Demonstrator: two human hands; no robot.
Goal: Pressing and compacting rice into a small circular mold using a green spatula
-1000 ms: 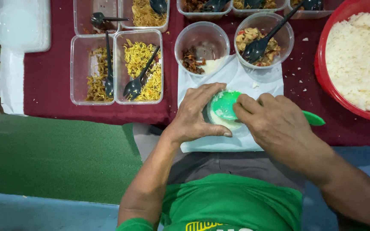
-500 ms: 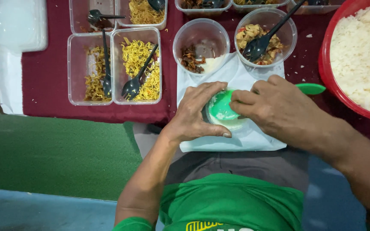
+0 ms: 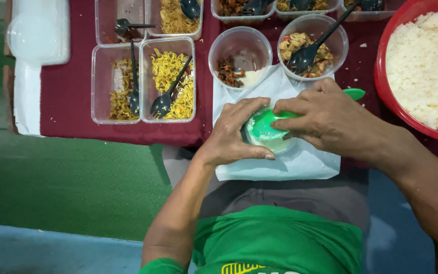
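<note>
Steady cup (image 3: 275, 144) on paper (image 3: 300, 162) with left hand (image 3: 236, 134), fingers wrapped round rim; press green spoon (image 3: 267, 124), gripped in right hand (image 3: 330, 119), flat and evenly.

Soft, even overhead light, faint shadows, mild glare on the clear tubs (image 3: 143, 81), and sharp focus throughout.
</note>
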